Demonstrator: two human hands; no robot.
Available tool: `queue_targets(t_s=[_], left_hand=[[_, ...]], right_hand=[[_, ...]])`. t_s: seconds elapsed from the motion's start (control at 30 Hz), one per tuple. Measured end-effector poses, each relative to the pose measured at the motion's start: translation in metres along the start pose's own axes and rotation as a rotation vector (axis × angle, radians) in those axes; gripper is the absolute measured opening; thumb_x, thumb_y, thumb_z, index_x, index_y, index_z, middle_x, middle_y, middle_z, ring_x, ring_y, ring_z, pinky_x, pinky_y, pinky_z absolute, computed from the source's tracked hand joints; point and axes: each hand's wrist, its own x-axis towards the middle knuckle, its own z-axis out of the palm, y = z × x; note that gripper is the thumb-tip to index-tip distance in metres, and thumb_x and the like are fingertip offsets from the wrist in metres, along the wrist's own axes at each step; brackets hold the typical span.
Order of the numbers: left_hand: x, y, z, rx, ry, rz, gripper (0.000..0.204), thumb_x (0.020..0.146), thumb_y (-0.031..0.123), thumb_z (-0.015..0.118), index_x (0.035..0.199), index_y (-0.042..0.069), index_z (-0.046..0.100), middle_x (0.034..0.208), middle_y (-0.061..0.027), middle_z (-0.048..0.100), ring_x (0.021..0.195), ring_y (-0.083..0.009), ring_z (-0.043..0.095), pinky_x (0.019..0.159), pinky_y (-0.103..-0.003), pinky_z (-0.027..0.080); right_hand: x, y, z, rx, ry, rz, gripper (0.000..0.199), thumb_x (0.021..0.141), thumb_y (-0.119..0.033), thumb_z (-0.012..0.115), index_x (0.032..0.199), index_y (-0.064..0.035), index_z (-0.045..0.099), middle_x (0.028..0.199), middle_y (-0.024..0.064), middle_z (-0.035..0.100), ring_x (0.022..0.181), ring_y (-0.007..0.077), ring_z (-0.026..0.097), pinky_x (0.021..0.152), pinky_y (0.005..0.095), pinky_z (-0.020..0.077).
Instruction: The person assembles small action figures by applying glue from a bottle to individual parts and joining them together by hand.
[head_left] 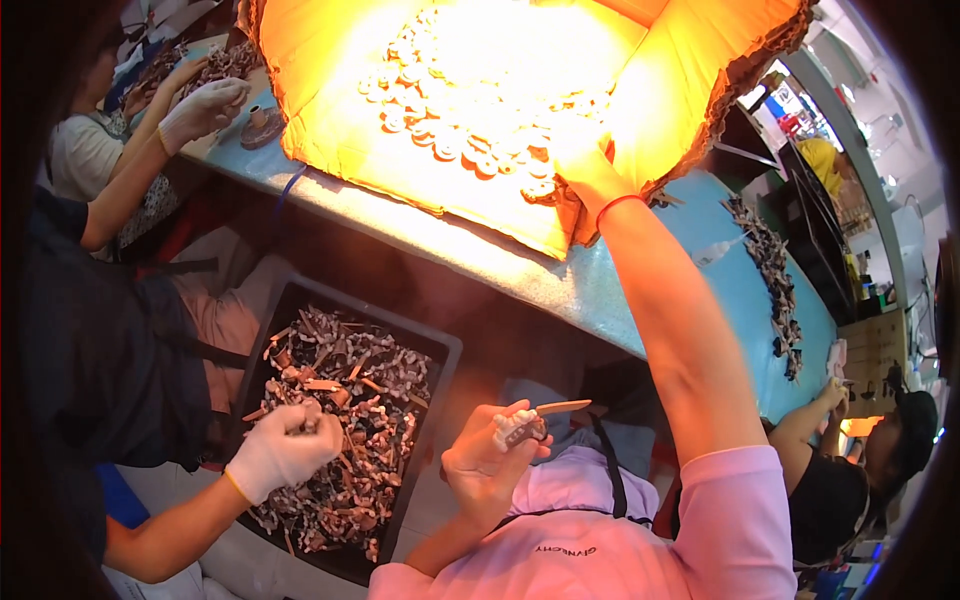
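Observation:
My left hand is closed around a small white-and-brown moulded piece, held in front of my pink shirt. A thin tan stick juts out to the right from the piece. Above and to the right, my right arm reaches forward into a brightly lit cardboard box. My right hand lies at the box's right side, beside many small round pieces spread on its floor. Glare washes out its fingers, so whether it grips anything is hidden.
A black tray heaped with small brown-and-white pieces stands at lower left. A co-worker's white-gloved hand is over it, the other glove raised by the blue table. Another row of pieces lies at right, near a person in a dark cap.

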Motion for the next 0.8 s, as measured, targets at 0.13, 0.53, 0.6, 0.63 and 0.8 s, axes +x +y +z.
queue_targets(t_s=[0.13, 0.53, 0.6, 0.63, 0.8], left_hand=[[-0.008, -0.003, -0.006, 0.003, 0.03, 0.033, 0.023, 0.081, -0.007, 0.056, 0.104, -0.008, 0.058, 0.098, -0.0115, 0.054, 0.079, -0.0196, 0.062, 0.065, -0.027, 0.056], [-0.02, -0.021, 0.022, 0.115, 0.052, -0.002, 0.02, 0.081, -0.006, 0.056, 0.1, -0.007, 0.061, 0.097, -0.011, 0.055, 0.077, -0.0185, 0.062, 0.063, -0.026, 0.056], [-0.018, -0.025, 0.037, 0.174, 0.038, 0.022, 0.022, 0.08, -0.006, 0.056, 0.101, -0.007, 0.06, 0.097, -0.0107, 0.055, 0.077, -0.018, 0.062, 0.061, -0.025, 0.055], [-0.016, -0.027, 0.046, 0.19, 0.012, 0.0, 0.023, 0.08, -0.006, 0.056, 0.102, -0.007, 0.06, 0.097, -0.0105, 0.055, 0.077, -0.0177, 0.062, 0.06, -0.024, 0.054], [-0.005, -0.051, 0.086, 0.277, -0.076, 0.017, 0.028, 0.078, -0.007, 0.058, 0.106, -0.006, 0.059, 0.095, -0.0101, 0.055, 0.078, -0.0163, 0.061, 0.056, -0.021, 0.052]], right_hand=[[0.005, 0.006, -0.003, 0.02, -0.088, 0.072, 0.004, 0.078, -0.012, 0.054, 0.08, -0.0107, 0.051, 0.083, 0.0077, 0.051, 0.081, 0.0178, 0.052, 0.069, 0.0305, 0.0395], [-0.188, 0.03, -0.012, 1.323, 0.155, -0.024, 0.016, 0.076, 0.005, 0.057, 0.092, 0.0043, 0.062, 0.074, 0.0061, 0.059, 0.06, 0.0137, 0.06, 0.043, 0.0234, 0.0451], [-0.225, 0.058, 0.008, 1.58, 0.056, 0.199, 0.016, 0.078, 0.005, 0.057, 0.093, 0.0034, 0.063, 0.08, 0.0057, 0.062, 0.067, 0.0099, 0.061, 0.041, 0.018, 0.0452], [-0.241, 0.072, 0.016, 1.594, 0.057, 0.202, 0.016, 0.078, 0.005, 0.057, 0.093, 0.0034, 0.063, 0.08, 0.0057, 0.062, 0.067, 0.0099, 0.061, 0.041, 0.018, 0.0452], [-0.292, 0.108, 0.045, 2.029, 0.148, 0.302, 0.015, 0.075, 0.002, 0.061, 0.089, 0.0052, 0.06, 0.075, 0.0129, 0.062, 0.056, 0.0119, 0.059, 0.038, 0.0186, 0.0415]])
